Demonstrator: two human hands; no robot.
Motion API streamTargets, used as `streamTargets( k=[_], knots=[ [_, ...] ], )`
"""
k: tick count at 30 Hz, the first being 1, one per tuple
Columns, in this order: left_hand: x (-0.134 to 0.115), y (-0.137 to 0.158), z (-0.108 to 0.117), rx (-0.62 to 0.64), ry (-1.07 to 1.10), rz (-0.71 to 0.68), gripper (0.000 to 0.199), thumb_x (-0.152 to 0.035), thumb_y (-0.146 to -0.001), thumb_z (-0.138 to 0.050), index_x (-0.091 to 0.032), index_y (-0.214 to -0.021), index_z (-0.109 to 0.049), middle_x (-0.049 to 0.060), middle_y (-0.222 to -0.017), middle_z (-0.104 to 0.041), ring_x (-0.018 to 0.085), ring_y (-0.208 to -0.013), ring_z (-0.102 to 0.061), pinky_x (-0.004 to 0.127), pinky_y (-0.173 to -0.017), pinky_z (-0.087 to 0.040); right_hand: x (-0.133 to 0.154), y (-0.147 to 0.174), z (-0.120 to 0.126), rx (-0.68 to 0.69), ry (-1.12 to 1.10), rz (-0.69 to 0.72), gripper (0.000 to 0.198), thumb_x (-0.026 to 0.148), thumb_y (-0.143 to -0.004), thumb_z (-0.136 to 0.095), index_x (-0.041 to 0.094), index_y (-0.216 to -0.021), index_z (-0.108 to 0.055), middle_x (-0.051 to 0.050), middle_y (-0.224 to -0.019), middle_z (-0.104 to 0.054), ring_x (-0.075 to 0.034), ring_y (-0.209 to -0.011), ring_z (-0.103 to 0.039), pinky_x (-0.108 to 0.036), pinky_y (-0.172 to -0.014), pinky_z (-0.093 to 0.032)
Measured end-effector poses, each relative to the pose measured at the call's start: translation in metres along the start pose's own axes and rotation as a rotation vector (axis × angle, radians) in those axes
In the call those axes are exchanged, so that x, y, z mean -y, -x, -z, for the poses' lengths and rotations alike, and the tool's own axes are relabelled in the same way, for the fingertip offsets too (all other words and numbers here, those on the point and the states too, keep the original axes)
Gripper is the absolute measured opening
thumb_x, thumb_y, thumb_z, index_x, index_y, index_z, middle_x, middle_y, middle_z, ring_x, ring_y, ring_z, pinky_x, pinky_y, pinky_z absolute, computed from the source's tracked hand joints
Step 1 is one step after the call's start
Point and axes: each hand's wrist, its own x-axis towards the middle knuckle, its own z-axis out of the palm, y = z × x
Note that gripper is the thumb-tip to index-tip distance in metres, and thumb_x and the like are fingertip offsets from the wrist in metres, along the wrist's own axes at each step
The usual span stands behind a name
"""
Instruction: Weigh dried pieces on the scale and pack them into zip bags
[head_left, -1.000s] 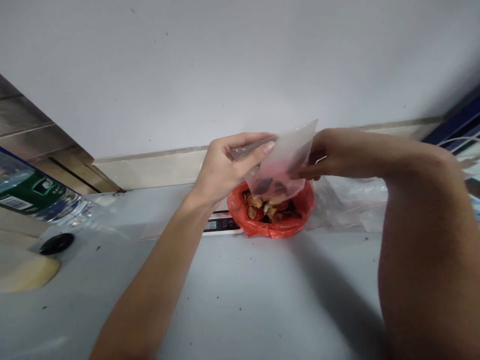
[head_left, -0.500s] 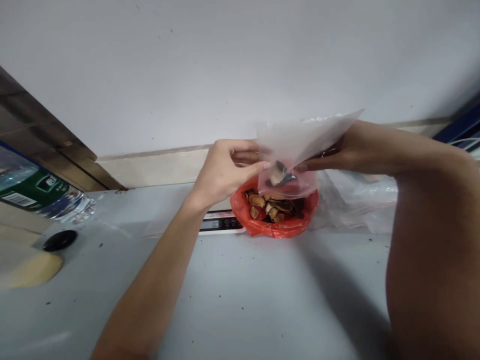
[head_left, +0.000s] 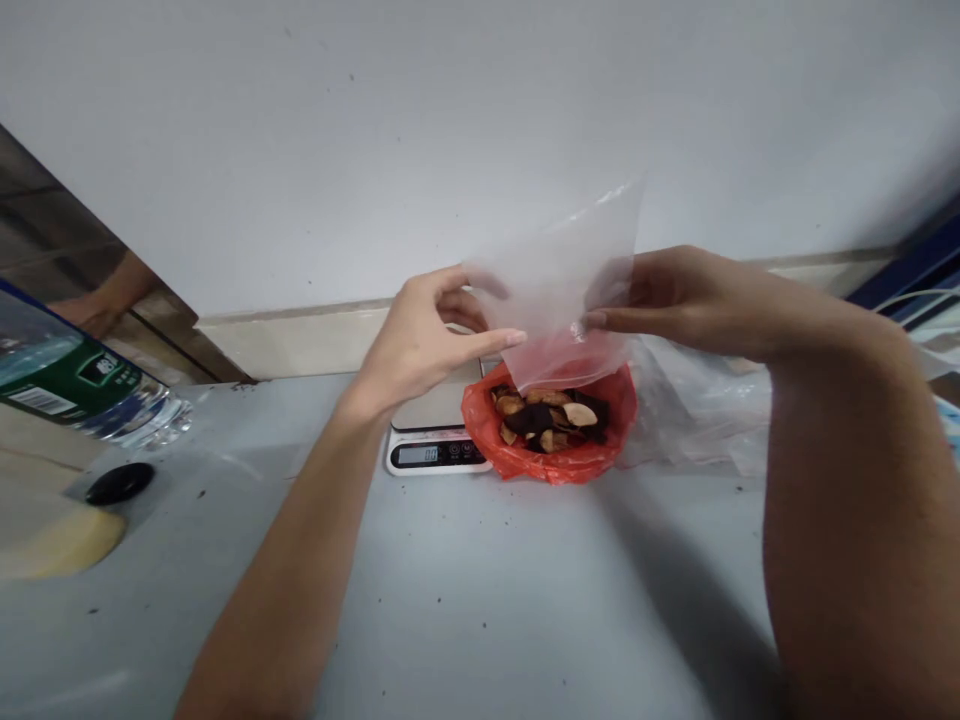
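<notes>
A clear plastic bag point(head_left: 559, 290) hangs tilted, its lower end over a bowl-shaped container lined with a red plastic bag point(head_left: 551, 465). Dried brown and dark slices point(head_left: 551, 415) lie in the red lining; one has a pale face. My right hand point(head_left: 660, 300) pinches the clear bag's right side between thumb and fingers. On the other side, my left hand point(head_left: 427, 330) has its thumb in front of the bag and its fingers behind, loosely around the edge. No slices show inside the clear bag.
A white digital scale point(head_left: 439, 455) stands left of the red-lined container, its display partly readable. More clear plastic bags point(head_left: 697, 410) lie to the right. At left are a bottle with a green label point(head_left: 82, 375), a black oval object point(head_left: 120, 483) and a yellowish container point(head_left: 67, 540). A wall rises behind.
The pieces in the clear bag have dropped among the slices in the red lining. Both hands have shifted left with the bag, and more of the scale shows.
</notes>
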Motion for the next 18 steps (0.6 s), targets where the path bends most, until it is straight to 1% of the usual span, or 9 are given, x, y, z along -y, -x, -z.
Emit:
streamTargets(
  k=[2, 3, 5, 7, 10, 13, 15, 18],
  knots=[
    [-0.001, 0.0, 0.01, -0.031, 0.003, 0.018, 0.043, -0.037, -0.069, -0.098, -0.021, -0.105, -0.081, 0.002, -0.087, -0.079, 0.019, -0.085, -0.077, 0.027, -0.08, -0.062, 0.001, -0.002, -0.002, 0.035, -0.007, 0.03, 0.034, 0.057, -0.072, -0.08, 0.024, -0.08, -0.073, -0.005, -0.078, -0.076, -0.022, -0.074, -0.067, -0.035, -0.065, -0.05],
    [-0.001, 0.001, 0.013, -0.056, 0.003, 0.02, 0.043, -0.039, -0.071, -0.097, -0.021, -0.107, -0.081, 0.003, -0.092, -0.08, 0.02, -0.092, -0.077, 0.028, -0.085, -0.061, 0.003, -0.003, -0.003, 0.071, -0.011, 0.062, 0.031, 0.055, -0.075, -0.078, 0.024, -0.08, -0.072, -0.004, -0.079, -0.075, -0.022, -0.075, -0.067, -0.034, -0.066, -0.049],
    [-0.003, 0.001, 0.017, -0.106, -0.006, 0.007, 0.037, -0.043, -0.077, -0.094, -0.022, -0.105, -0.083, 0.005, -0.102, -0.082, 0.022, -0.101, -0.078, 0.029, -0.092, -0.06, 0.01, -0.005, -0.008, 0.107, -0.028, 0.128, 0.029, 0.053, -0.077, -0.076, 0.025, -0.076, -0.07, -0.003, -0.077, -0.074, -0.021, -0.075, -0.067, -0.034, -0.068, -0.05],
    [-0.005, 0.001, 0.016, -0.124, -0.029, -0.01, 0.026, -0.041, -0.082, -0.091, -0.02, -0.096, -0.084, 0.006, -0.102, -0.083, 0.022, -0.1, -0.078, 0.03, -0.092, -0.06, 0.018, -0.007, -0.014, 0.122, -0.034, 0.161, 0.03, 0.054, -0.078, -0.075, 0.024, -0.074, -0.069, -0.003, -0.076, -0.073, -0.021, -0.073, -0.065, -0.034, -0.067, -0.05],
    [-0.008, 0.001, 0.017, -0.202, -0.046, -0.04, 0.014, -0.032, -0.089, -0.085, -0.019, -0.085, -0.083, 0.004, -0.09, -0.083, 0.02, -0.089, -0.078, 0.029, -0.087, -0.061, 0.023, -0.009, -0.022, 0.103, 0.005, 0.122, 0.032, 0.056, -0.076, -0.077, 0.024, -0.079, -0.073, -0.004, -0.078, -0.074, -0.022, -0.072, -0.065, -0.035, -0.066, -0.05],
    [-0.007, 0.002, 0.026, -0.304, -0.039, -0.015, 0.014, -0.03, -0.094, -0.081, -0.019, -0.086, -0.081, 0.003, -0.084, -0.081, 0.019, -0.087, -0.079, 0.029, -0.089, -0.061, 0.02, -0.013, -0.025, 0.164, 0.051, 0.064, 0.031, 0.054, -0.072, -0.081, 0.024, -0.078, -0.076, -0.005, -0.079, -0.076, -0.025, -0.075, -0.067, -0.036, -0.069, -0.052],
    [-0.004, 0.004, 0.037, -0.309, -0.01, 0.037, 0.016, -0.031, -0.095, -0.08, -0.018, -0.085, -0.081, 0.004, -0.085, -0.082, 0.019, -0.089, -0.08, 0.031, -0.091, -0.062, 0.016, -0.015, -0.027, 0.169, 0.023, 0.037, 0.032, 0.055, -0.072, -0.081, 0.024, -0.075, -0.076, -0.005, -0.078, -0.076, -0.025, -0.074, -0.066, -0.036, -0.067, -0.052],
    [0.004, 0.008, 0.057, -0.27, 0.047, 0.125, 0.018, -0.033, -0.093, -0.081, -0.019, -0.081, -0.081, 0.006, -0.087, -0.083, 0.02, -0.089, -0.079, 0.032, -0.09, -0.063, 0.014, -0.016, -0.031, 0.091, -0.131, -0.008, 0.033, 0.053, -0.069, -0.087, 0.023, -0.074, -0.074, -0.004, -0.078, -0.075, -0.022, -0.072, -0.065, -0.034, -0.064, -0.053]
  ],
)
